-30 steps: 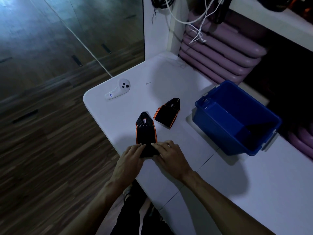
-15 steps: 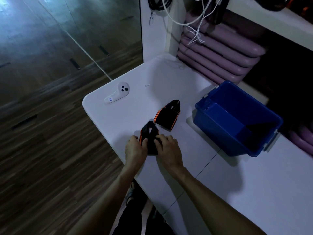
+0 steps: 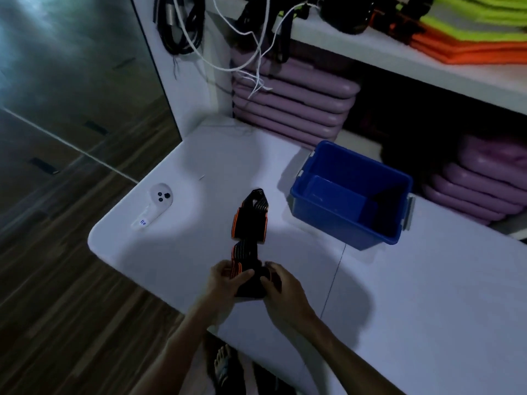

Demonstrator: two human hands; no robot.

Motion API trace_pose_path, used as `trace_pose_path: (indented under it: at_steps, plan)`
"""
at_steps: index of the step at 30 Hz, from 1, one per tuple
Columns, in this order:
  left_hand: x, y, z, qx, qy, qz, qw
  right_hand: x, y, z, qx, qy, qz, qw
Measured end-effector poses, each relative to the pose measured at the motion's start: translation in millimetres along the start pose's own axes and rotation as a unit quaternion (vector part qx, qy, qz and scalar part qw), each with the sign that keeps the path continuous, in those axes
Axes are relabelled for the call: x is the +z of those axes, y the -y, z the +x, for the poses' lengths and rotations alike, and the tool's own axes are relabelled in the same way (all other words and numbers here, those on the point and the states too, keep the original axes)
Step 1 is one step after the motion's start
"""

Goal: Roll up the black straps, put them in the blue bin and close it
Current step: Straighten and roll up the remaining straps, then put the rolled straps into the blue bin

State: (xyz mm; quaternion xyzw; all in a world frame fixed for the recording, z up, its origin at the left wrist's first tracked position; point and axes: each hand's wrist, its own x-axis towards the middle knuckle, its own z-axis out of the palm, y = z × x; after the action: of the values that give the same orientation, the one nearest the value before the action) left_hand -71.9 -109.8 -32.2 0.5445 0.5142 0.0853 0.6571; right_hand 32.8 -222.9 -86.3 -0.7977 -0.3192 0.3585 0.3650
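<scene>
A black strap with orange edges point(image 3: 247, 273) is partly rolled at the near edge of the white table point(image 3: 427, 295). My left hand point(image 3: 225, 280) and my right hand point(image 3: 281, 286) both grip its rolled end. Its loose end points away from me. A second black strap point(image 3: 252, 219) lies flat just beyond, touching or nearly touching the first. The open blue bin point(image 3: 353, 192) stands to the right of the straps; a blue panel lies inside it.
A white handheld controller point(image 3: 155, 205) lies at the table's left corner. Purple mats point(image 3: 291, 106) are stacked behind the table, with more at the right. Cords point(image 3: 182, 27) hang above. A white shelf point(image 3: 427, 61) carries folded bright cloth.
The view has risen and shifted, so the shelf above shows. The roll in my hands has come back toward the near table edge, and part of the strap trails forward.
</scene>
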Motion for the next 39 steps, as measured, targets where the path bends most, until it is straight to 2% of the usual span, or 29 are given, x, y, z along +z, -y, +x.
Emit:
trace_pose_path:
  at_steps: [2,4,8,11,13,16,18,20,24,26,29,31,33,36,39]
  plan:
    - [-9.3,-10.5,1.6,0.064,0.053,0.051,0.995,-13.1,13.0,-6.0,0.056,0.005,0.071,0.996]
    - [-17.1,-25.5,6.6,0.114,0.11,0.084,0.984,-32.3,29.0,-9.3,0.081,0.018,0.204,0.975]
    - [-10.7,-84.9,13.6,0.22,0.202,0.116,0.947,-80.1,56.6,-7.7,0.024,0.019,0.33,0.943]
    - [13.0,-142.7,30.9,0.292,0.259,0.109,0.914,-126.5,78.1,8.0,-0.021,-0.068,0.366,0.928]
    - [39.6,-179.5,49.0,0.333,0.263,0.117,0.898,-160.6,88.3,26.9,-0.041,-0.123,0.347,0.929]
    - [78.9,-217.6,82.7,0.348,0.246,0.146,0.893,-202.1,86.6,63.3,-0.049,-0.169,0.333,0.926]
    - [94.5,-221.5,104.8,0.355,0.219,0.179,0.891,-220.0,76.7,86.7,-0.011,-0.181,0.313,0.932]
    - [97.0,-210.8,120.6,0.363,0.162,0.189,0.898,-227.9,58.4,107.7,0.064,-0.174,0.28,0.942]
    - [66.1,-159.8,153.6,0.326,0.017,0.116,0.938,-220.1,20.4,142.9,0.217,-0.061,0.198,0.954]
    - [40.8,-123.6,165.2,0.277,-0.052,0.15,0.948,-214.2,10.4,151.7,0.256,-0.009,0.108,0.96]
    - [5.6,-72.8,159.7,0.167,-0.124,0.222,0.953,-208.4,1.4,157.5,0.272,0.03,0.068,0.959]
    - [-6.4,-50.5,150.2,0.085,-0.119,0.267,0.953,-205.9,-3.3,159.6,0.271,0.033,0.047,0.961]
    - [-8.4,-36.8,144.6,0.036,-0.096,0.294,0.95,-203.5,-2.0,160.5,0.256,0.023,0.043,0.965]
    - [-3.9,-28.8,147.4,0.016,-0.065,0.301,0.951,-201.0,6.8,160.0,0.252,-0.005,-0.001,0.968]
    - [0.8,-22.7,160.3,-0.027,-0.04,0.261,0.964,-199.0,24.4,149.1,0.256,-0.053,-0.017,0.965]
